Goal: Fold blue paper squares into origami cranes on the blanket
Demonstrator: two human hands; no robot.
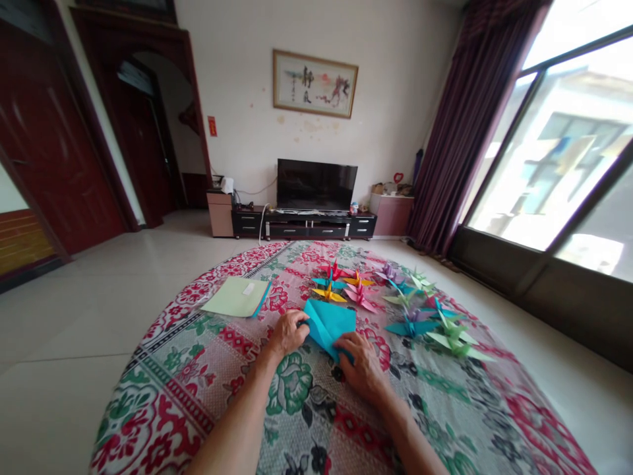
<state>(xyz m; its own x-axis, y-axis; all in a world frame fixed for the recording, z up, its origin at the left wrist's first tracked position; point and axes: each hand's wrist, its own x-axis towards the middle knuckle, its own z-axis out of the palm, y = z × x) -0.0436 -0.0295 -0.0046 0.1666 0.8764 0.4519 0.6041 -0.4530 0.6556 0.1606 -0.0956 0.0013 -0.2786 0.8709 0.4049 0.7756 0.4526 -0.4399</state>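
Note:
A blue sheet of origami paper (332, 322), partly folded with creases showing, lies between my hands on the patterned tablecloth. My left hand (291, 332) pinches its left edge, fingers curled. At its lower right edge, my right hand (360, 359) has its fingers closed on the paper, the fingertips partly hidden. Just beyond the sheet stand folded paper cranes, among them a yellow crane (329, 295) and a pink crane (362, 296). To the right is a group of several more, including a blue crane (411, 326) and a light green crane (453, 338).
A stack of square paper (236, 297), pale green on top with a small white piece on it, lies to the left. The round table's floral cloth (208, 369) spreads under everything. Across the floor stand a television (316, 186) and a low black cabinet (306, 227).

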